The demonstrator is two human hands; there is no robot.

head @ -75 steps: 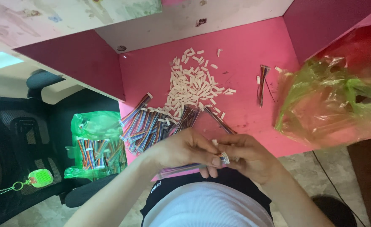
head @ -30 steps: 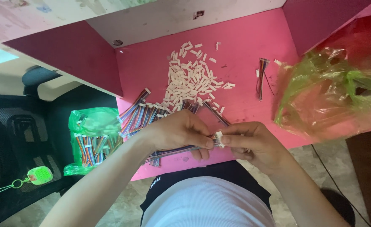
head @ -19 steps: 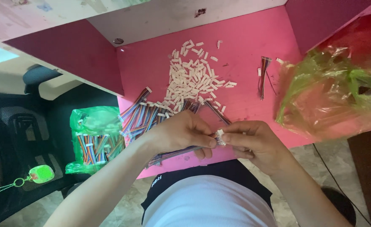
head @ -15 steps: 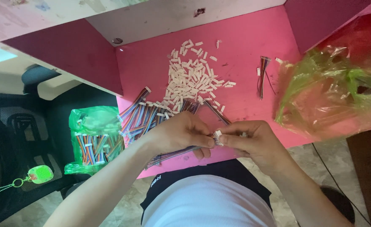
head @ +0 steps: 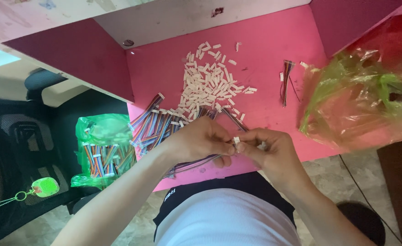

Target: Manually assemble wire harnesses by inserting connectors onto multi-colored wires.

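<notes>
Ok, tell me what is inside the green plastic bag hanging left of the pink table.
The green plastic bag holds bundles of multicoloured ribbon wires, seen through its open, translucent front. The bag's folds cover the wires' lower ends and anything beneath them.

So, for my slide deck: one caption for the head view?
Both hands pinch a small white connector above multicoloured wire bundles on a pink table.

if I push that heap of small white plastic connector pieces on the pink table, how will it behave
The heap of small white plastic connector pieces would probably scatter, since they lie loose with strays around the edges. They look light and blocky, so likelier to slide across the smooth pink table than roll.
</notes>
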